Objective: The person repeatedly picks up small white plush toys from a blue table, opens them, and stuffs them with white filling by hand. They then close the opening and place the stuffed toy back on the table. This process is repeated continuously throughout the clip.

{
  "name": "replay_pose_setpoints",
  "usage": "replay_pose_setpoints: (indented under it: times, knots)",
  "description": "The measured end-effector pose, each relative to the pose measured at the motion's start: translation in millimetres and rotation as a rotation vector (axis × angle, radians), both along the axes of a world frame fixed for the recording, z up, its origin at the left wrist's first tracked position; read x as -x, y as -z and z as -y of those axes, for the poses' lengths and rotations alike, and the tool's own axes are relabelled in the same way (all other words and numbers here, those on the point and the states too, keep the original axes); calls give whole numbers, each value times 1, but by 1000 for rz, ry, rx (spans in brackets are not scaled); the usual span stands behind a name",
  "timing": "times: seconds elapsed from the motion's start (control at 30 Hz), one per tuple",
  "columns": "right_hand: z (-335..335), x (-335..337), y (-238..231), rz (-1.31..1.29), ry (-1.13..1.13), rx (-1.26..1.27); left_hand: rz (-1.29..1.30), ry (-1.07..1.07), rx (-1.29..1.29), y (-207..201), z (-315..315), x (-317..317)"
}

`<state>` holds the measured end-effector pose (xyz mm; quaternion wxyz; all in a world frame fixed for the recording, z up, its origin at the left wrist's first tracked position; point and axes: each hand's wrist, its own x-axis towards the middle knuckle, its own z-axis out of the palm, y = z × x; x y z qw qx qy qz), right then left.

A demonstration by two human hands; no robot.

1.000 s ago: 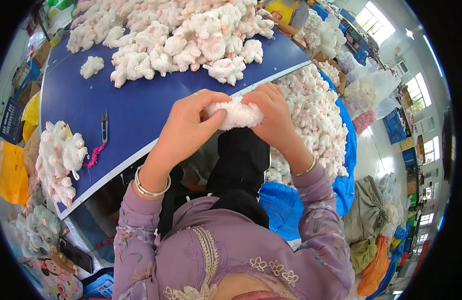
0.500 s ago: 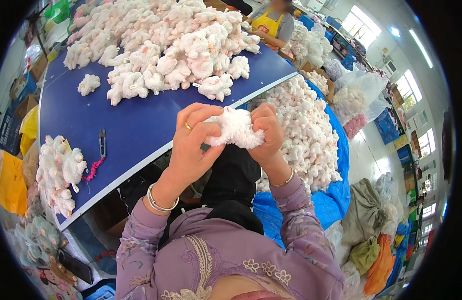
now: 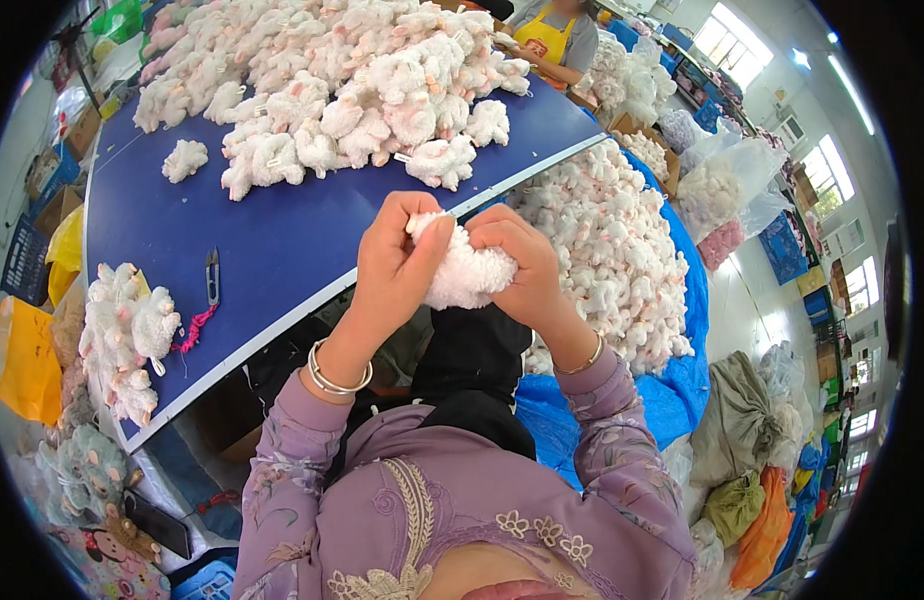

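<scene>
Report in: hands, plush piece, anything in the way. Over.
Left hand and right hand both gripping white plush piece. Nothing seen blocking it. Snips off to left on blue table.

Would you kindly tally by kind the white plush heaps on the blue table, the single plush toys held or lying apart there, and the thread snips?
White plush heaps: 2 (large heap, small heap)
Single plush toys: 2 (held plush toy between left hand and right hand, lone plush toy)
Thread snips: 1
Total: 5
</scene>
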<state>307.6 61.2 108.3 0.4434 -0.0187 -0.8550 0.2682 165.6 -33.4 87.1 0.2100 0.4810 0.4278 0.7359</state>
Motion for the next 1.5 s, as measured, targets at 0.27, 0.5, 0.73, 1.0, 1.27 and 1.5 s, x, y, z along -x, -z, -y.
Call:
replay_pose_setpoints:
  times: [0.27,0.5,0.73,1.0,1.27,1.5]
  knots:
    - [13,-8,17,-49,150,124,349,189,-28,-9,-16,2]
    - [10,-7,5,-16,266,-120,507,326,-65,-4,-16,18]
    - [4,-4,10,-85,263,-213,110,183,172,-6,-9,13]
    - [13,-6,3,135,81,-195,17,26,126,-12,-11,17]
    - [18,-8,0,90,110,-323,9,-1,-33,-2,-8,22]
    - [16,-15,-18,268,-4,-403,-44,25,-181,8,-11,23]
